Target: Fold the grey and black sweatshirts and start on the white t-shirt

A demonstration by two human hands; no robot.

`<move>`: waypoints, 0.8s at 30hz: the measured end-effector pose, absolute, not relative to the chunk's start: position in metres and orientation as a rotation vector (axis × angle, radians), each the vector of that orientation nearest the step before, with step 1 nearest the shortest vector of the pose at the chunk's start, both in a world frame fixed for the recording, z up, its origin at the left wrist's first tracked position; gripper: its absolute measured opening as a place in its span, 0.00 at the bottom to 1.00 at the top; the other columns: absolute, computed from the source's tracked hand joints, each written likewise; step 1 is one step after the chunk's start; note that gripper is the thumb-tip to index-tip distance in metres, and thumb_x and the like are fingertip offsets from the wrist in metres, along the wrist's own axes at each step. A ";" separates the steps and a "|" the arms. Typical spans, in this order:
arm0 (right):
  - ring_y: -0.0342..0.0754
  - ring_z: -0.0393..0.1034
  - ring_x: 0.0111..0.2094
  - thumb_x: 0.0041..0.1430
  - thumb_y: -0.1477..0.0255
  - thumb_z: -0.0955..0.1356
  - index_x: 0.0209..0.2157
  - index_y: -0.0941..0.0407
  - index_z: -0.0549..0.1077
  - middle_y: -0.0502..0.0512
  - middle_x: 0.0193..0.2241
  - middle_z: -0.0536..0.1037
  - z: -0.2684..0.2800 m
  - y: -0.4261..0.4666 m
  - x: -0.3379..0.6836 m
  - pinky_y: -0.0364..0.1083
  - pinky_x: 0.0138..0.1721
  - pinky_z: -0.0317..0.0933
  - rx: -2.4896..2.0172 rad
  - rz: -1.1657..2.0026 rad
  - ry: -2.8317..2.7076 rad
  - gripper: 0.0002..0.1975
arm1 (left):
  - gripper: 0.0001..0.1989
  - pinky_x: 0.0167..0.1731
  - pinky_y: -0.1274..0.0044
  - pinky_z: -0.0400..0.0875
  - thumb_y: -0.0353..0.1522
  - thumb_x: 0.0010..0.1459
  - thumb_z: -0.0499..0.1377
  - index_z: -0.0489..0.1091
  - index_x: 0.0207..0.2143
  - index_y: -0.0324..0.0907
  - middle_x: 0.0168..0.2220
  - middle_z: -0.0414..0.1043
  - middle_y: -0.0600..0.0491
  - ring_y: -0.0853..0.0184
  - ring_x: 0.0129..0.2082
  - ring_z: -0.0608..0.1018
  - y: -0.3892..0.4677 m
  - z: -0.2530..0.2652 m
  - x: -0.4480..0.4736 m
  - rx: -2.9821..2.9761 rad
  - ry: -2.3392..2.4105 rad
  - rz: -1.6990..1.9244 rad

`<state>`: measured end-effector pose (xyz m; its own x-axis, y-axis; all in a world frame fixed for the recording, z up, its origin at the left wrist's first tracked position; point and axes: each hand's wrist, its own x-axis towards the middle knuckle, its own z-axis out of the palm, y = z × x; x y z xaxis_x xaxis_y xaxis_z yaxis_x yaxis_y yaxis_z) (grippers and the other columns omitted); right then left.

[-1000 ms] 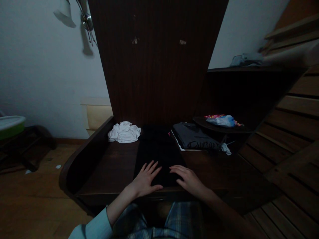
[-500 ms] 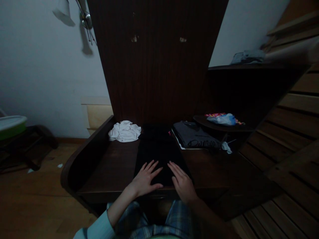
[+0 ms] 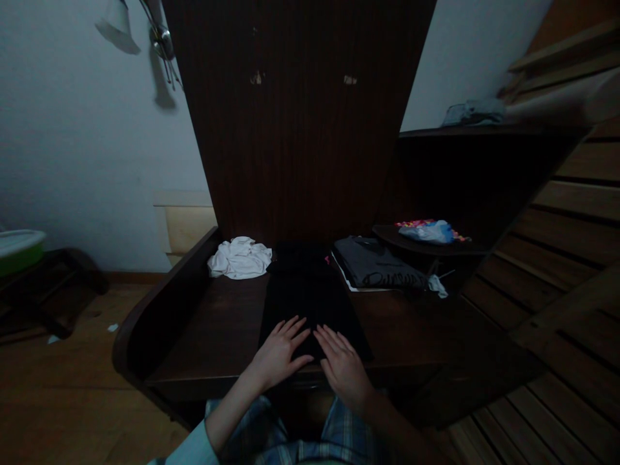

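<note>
Both the bare left hand and right hand, fingers extended, grasping nothing, are apparently pressing the long black cloth flat.

A white cloth sits in a messy heap at the back left of the brown counter. On the right lies a folded grey cloth with black writing. Near it, a little shelf holds a blue and white bag. A white lamp is on the wall. Far left, a green tub sits above the wooden floor.
</note>
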<state>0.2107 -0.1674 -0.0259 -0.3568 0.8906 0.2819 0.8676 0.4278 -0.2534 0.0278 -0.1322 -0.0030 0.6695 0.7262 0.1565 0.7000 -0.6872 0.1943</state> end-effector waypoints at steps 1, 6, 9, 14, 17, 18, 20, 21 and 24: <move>0.49 0.51 0.57 0.48 0.80 0.57 0.54 0.59 0.60 0.56 0.56 0.59 -0.027 -0.168 0.211 0.53 0.56 0.49 -1.489 0.072 -2.303 0.28 | 0.26 0.54 0.64 0.53 0.47 0.56 0.45 0.56 0.55 0.47 0.59 0.52 0.50 0.61 0.59 0.53 -0.132 -0.003 0.028 2.759 1.188 0.345; 0.49 0.52 0.56 0.48 0.80 0.57 0.53 0.61 0.60 0.57 0.54 0.61 -0.036 -0.166 0.213 0.54 0.55 0.51 -1.420 0.015 -2.283 0.28 | 0.19 0.53 0.64 0.54 0.40 0.61 0.42 0.60 0.52 0.49 0.58 0.55 0.53 0.62 0.58 0.55 -0.134 0.002 0.029 2.771 1.171 0.357; 0.49 0.53 0.56 0.50 0.79 0.57 0.55 0.62 0.57 0.58 0.54 0.62 -0.035 -0.166 0.218 0.54 0.54 0.52 -1.370 0.016 -2.304 0.27 | 0.20 0.53 0.63 0.54 0.42 0.60 0.43 0.59 0.53 0.50 0.58 0.53 0.52 0.60 0.58 0.54 -0.135 0.004 0.029 2.795 1.134 0.353; 0.51 0.52 0.57 0.53 0.71 0.60 0.57 0.61 0.53 0.61 0.55 0.60 -0.040 -0.168 0.218 0.55 0.54 0.52 -1.300 0.026 -2.255 0.29 | 0.21 0.52 0.63 0.54 0.42 0.59 0.44 0.56 0.55 0.51 0.59 0.52 0.52 0.59 0.58 0.53 -0.135 0.001 0.029 2.807 1.122 0.369; 0.51 0.57 0.54 0.56 0.70 0.58 0.54 0.59 0.59 0.60 0.53 0.64 -0.046 -0.166 0.214 0.54 0.53 0.54 -1.307 0.191 -2.078 0.23 | 0.21 0.52 0.63 0.55 0.41 0.60 0.43 0.53 0.56 0.53 0.59 0.53 0.53 0.60 0.58 0.54 -0.133 -0.001 0.029 2.800 1.118 0.373; 0.51 0.59 0.53 0.57 0.69 0.57 0.52 0.58 0.62 0.60 0.51 0.66 -0.044 -0.164 0.214 0.53 0.52 0.55 -1.318 0.294 -1.978 0.21 | 0.21 0.52 0.64 0.55 0.41 0.60 0.43 0.51 0.56 0.54 0.59 0.53 0.54 0.61 0.58 0.54 -0.133 -0.001 0.029 2.795 1.117 0.377; 0.52 0.64 0.49 0.57 0.64 0.57 0.46 0.58 0.68 0.59 0.46 0.72 -0.035 -0.157 0.220 0.52 0.50 0.58 -1.365 0.572 -1.729 0.20 | 0.22 0.52 0.64 0.55 0.41 0.60 0.43 0.48 0.57 0.54 0.59 0.52 0.54 0.61 0.58 0.54 -0.132 -0.001 0.029 2.778 1.118 0.385; 0.53 0.67 0.46 0.56 0.61 0.58 0.43 0.58 0.70 0.59 0.42 0.74 -0.026 -0.153 0.226 0.52 0.47 0.60 -1.389 0.727 -1.579 0.20 | 0.23 0.52 0.63 0.55 0.42 0.60 0.43 0.47 0.58 0.54 0.59 0.52 0.54 0.61 0.58 0.54 -0.132 -0.001 0.029 2.769 1.121 0.383; 0.54 0.71 0.38 0.52 0.54 0.59 0.38 0.60 0.72 0.58 0.35 0.77 0.004 -0.139 0.247 0.51 0.40 0.64 -1.374 0.997 -1.164 0.25 | 0.24 0.52 0.62 0.54 0.44 0.58 0.45 0.51 0.57 0.52 0.59 0.51 0.53 0.59 0.59 0.53 -0.132 0.000 0.028 2.746 1.130 0.366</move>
<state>0.2466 -0.1388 0.0043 0.1859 0.9823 0.0242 0.1264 0.0005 -0.9920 0.0281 -0.1325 0.0001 0.6866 0.7076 0.1668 0.6711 -0.7051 0.2289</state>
